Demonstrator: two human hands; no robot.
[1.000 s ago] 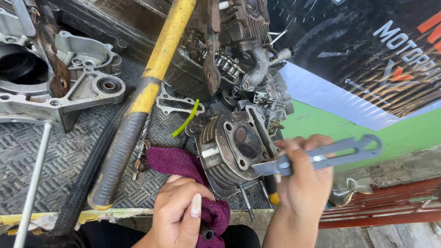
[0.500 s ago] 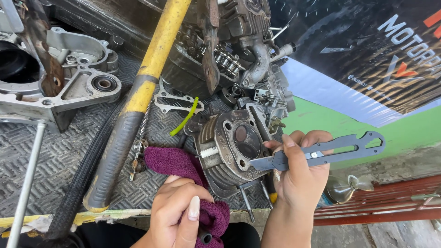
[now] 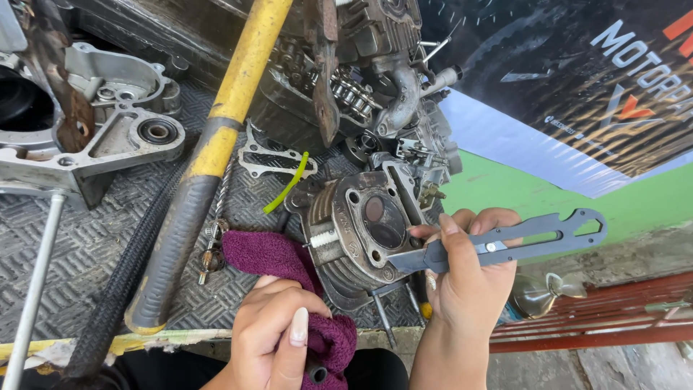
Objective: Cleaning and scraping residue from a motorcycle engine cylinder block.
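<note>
Cylinder head (image 3: 361,231): a grey finned metal part with a round dished face, lying on the worktop (image 3: 65,245) between the two hands, its face turned up and toward the right hand.
Right hand (image 3: 473,271): fingers closed around a grey flat-handled scraper (image 3: 498,242); the thumb lies along the handle.
Scraper: its blade end touches the lower right edge of the cylinder head's face; the slotted handle sticks out to the right, past the hand.
Left hand (image 3: 278,332): curled down on a purple rag (image 3: 289,285), pressing it against the near side of the cylinder head.
Rag: bunched under and just left of the cylinder head, one end trailing below the left hand.
Worktop: dark ribbed rubber matting, grimy, running away from both hands.
Bar (image 3: 209,159): a long bar, yellow in its upper part and grey below, lying at a slant just left of the left hand.
Hose (image 3: 123,282): black braided, alongside the bar on its left.
Casing (image 3: 108,130): a pale cast engine casing, well left of the hands.
Engine (image 3: 368,79): a dirty block with chain and pipes, just beyond the cylinder head.
Gasket (image 3: 271,155): a thin metal one, flat on the mat beyond the left hand, with a yellow-green strip (image 3: 289,184) across its corner.
Banner (image 3: 577,94): beyond the right hand, a dark panel with white and orange lettering at top, a pale blue band under it, then plain green nearest the hand.
</note>
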